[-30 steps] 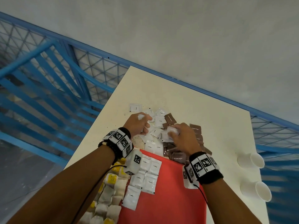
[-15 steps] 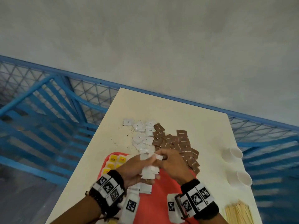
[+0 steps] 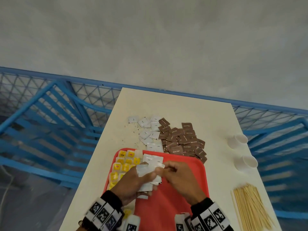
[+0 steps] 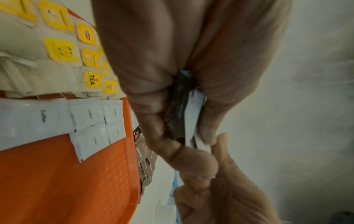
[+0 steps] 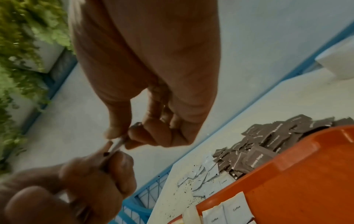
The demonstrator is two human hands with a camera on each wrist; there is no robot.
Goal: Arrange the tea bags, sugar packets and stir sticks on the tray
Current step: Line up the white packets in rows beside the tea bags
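A red tray (image 3: 183, 207) lies at the table's near edge. Tea bags (image 3: 124, 164) with yellow tags fill its left side, and white coffee packets (image 3: 153, 159) lie beside them. My left hand (image 3: 149, 177) grips a stack of white packets (image 3: 146, 186) above the tray. My right hand (image 3: 164, 169) pinches the top edge of a packet in that stack (image 5: 116, 146). Beyond the tray, loose white packets (image 3: 149, 130) and a heap of brown sugar packets (image 3: 183, 140) lie on the table. Wooden stir sticks (image 3: 250, 209) lie to the right.
Two white paper cups (image 3: 238, 140) (image 3: 248, 162) stand near the table's right edge. Dark crumbs (image 3: 135, 130) are scattered left of the white packets. A blue railing (image 3: 50, 117) runs behind and left of the table (image 3: 166, 105).
Both hands have pulled back from the packet pile on the table to above the tray. The left hand now grips a stack of white packets, and the right hand pinches one.
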